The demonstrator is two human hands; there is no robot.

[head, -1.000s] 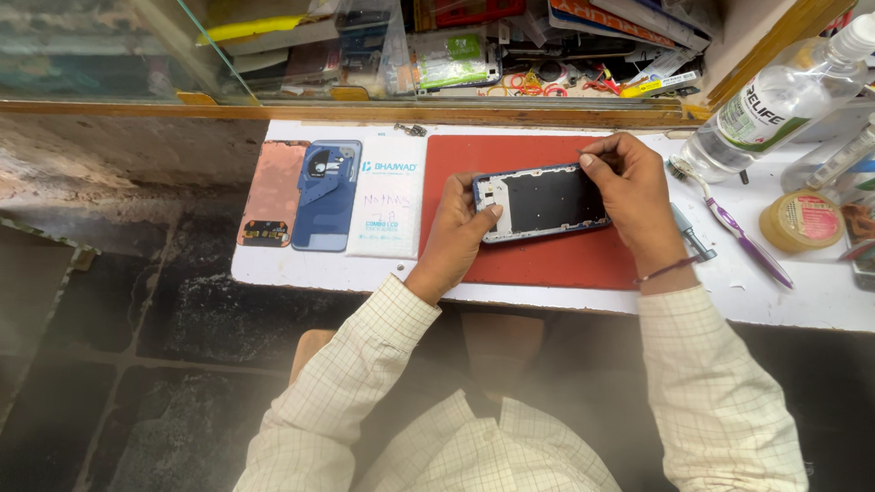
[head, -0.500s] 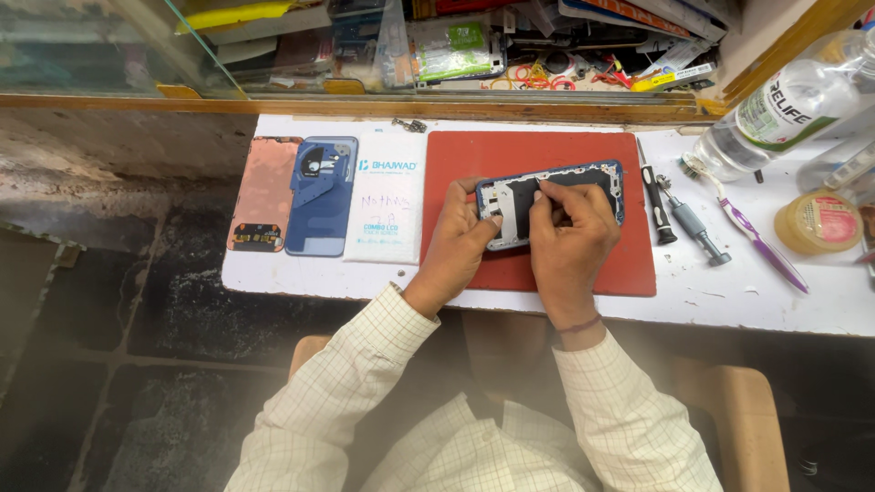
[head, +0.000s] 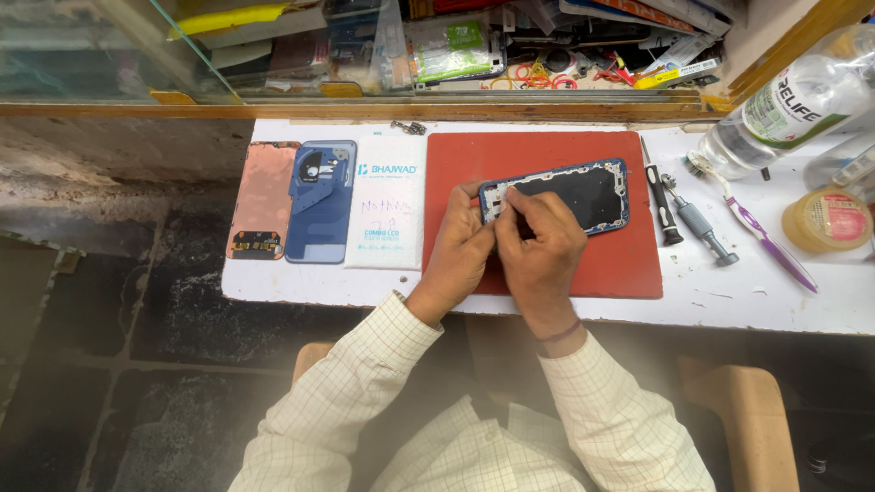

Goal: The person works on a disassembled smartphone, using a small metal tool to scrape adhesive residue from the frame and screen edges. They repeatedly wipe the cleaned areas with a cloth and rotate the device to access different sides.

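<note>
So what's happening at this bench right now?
A person sits at a white worktable with an opened phone frame lying on a red mat. The left hand steadies the frame's near left end, while the right hand presses fingertips onto its left end. A blue back cover, a copper-coloured panel and a white packet lie to the left; screwdrivers and a toothbrush lie to the right.

On the white desk (head: pixel 565 314): a blue back cover (head: pixel 321 200), copper panel (head: pixel 262 200), white packet (head: pixel 386 202), screwdrivers (head: pixel 662 202), purple toothbrush (head: pixel 761 239), tape roll (head: pixel 828 219), clear bottle (head: pixel 791 105).
</note>
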